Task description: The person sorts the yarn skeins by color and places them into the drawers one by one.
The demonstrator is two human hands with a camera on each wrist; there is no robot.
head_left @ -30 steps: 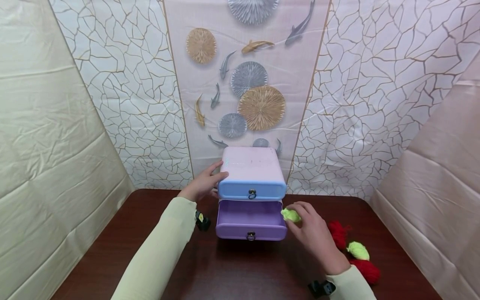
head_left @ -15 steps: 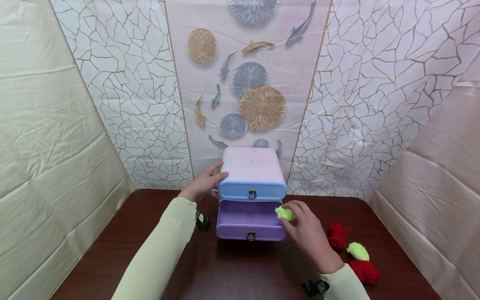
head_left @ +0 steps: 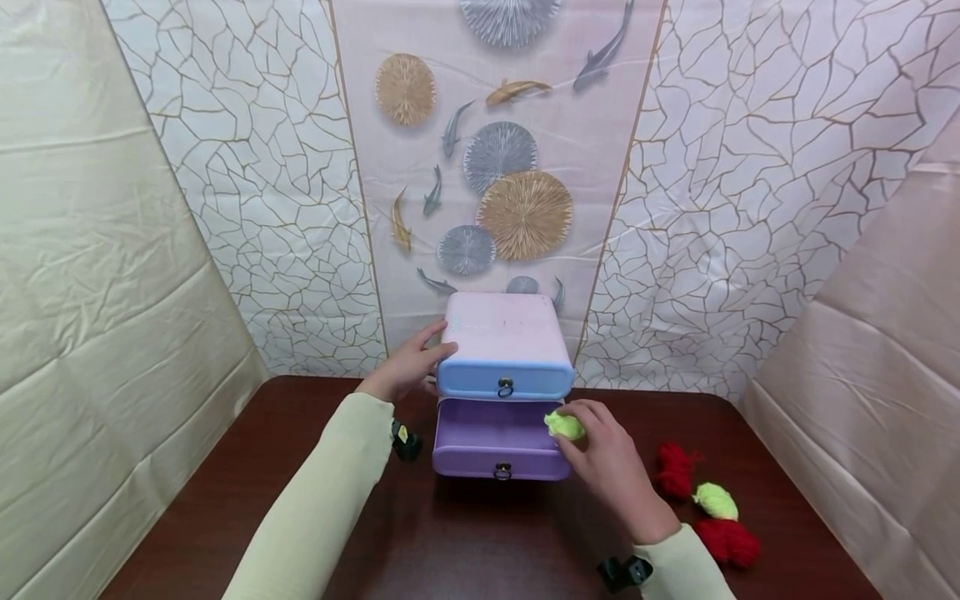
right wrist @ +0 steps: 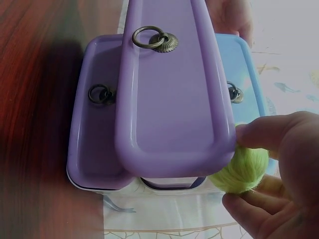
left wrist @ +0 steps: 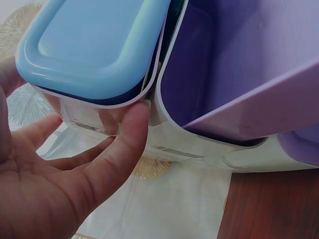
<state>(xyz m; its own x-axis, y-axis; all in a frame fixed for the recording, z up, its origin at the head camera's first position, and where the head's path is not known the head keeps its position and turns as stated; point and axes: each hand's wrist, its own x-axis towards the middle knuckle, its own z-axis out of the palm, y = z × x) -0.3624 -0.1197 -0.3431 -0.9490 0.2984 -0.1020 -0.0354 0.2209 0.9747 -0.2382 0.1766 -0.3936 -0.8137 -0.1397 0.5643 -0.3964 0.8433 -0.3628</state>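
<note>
A small pink-topped drawer cabinet point(head_left: 510, 329) stands on the table. Its middle purple drawer point(head_left: 472, 462) is pulled out, while the blue top drawer point(head_left: 468, 380) and the lower purple drawer point(right wrist: 94, 144) are closed. My left hand point(head_left: 405, 367) touches the cabinet's left side near the blue drawer, its fingers spread. Between thumb and fingers, my right hand point(head_left: 611, 458) pinches a lime-green yarn ball point(head_left: 562, 426) at the right edge of the pulled-out drawer. From the right wrist, the ball point(right wrist: 241, 169) appears beside the drawer front's corner, partly hidden by it.
To the right on the dark wooden table point(head_left: 487, 542) lie a red yarn ball point(head_left: 675, 472), another lime-green yarn ball point(head_left: 717, 502) and a second red one point(head_left: 726, 542). A patterned cloth point(head_left: 675, 208) hangs behind the cabinet.
My right hand has moved left with the lime-green yarn ball, from beside the pulled-out drawer to over its right edge. The left hand stays in place on the cabinet.
</note>
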